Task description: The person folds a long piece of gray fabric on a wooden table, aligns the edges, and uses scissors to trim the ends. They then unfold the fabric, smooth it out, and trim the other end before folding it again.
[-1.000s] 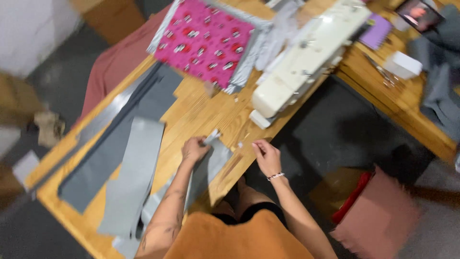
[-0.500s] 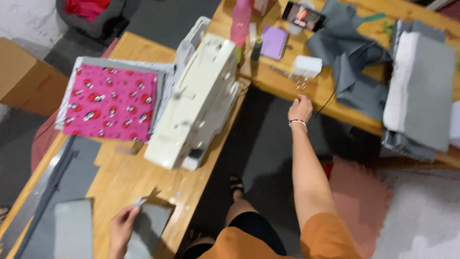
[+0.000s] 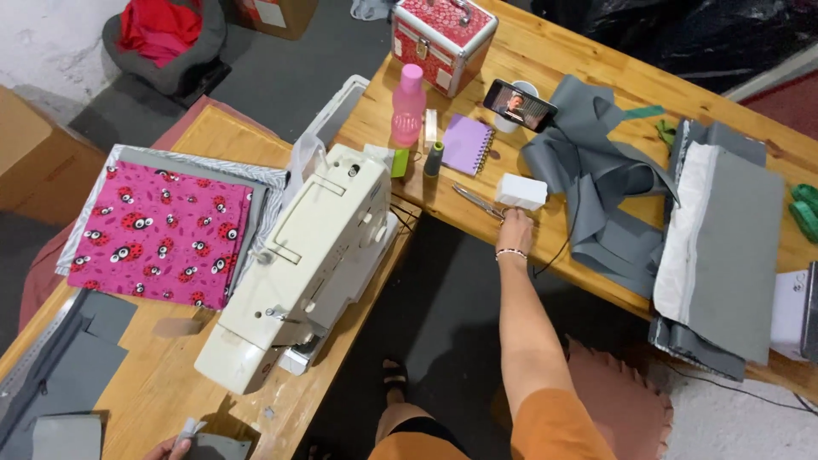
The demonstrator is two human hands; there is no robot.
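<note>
Right hand (image 3: pixel 514 228) is stretched out to the far wooden surface (image 3: pixel 588 77), fingers curled down right at the scissors (image 3: pixel 477 203), which lie flat and just to its left. Can't tell if the grip has actually closed on them or is only touching. A small white box (image 3: pixel 521 191) sits just beyond the fingertips, almost touching. Further out from that hand there's a phone (image 3: pixel 520 106) propped up with its screen lit, a purple spiral notebook (image 3: pixel 467 144), a pink plastic bottle (image 3: pixel 408 105) standing upright with its cap on, and a red patterned case (image 3: pixel 443 30) with metal edges, lid shut, so no idea what's inside. To the right of the hand, loose grey fabric (image 3: pixel 596 196) is heaped up, then a folded grey and white stack (image 3: pixel 724 247).

Left hand (image 3: pixel 170 447) is way down at the frame's bottom edge on the near surface, pinching a small grey fabric piece (image 3: pixel 213 445), grip closed tight on it. Just above that hand sits the white sewing machine (image 3: pixel 298 273), and beyond it a pink ladybird-print fabric (image 3: pixel 162 232) lying flat. A brown cardboard box (image 3: pixel 34 162) stands off at the left on the floor.
</note>
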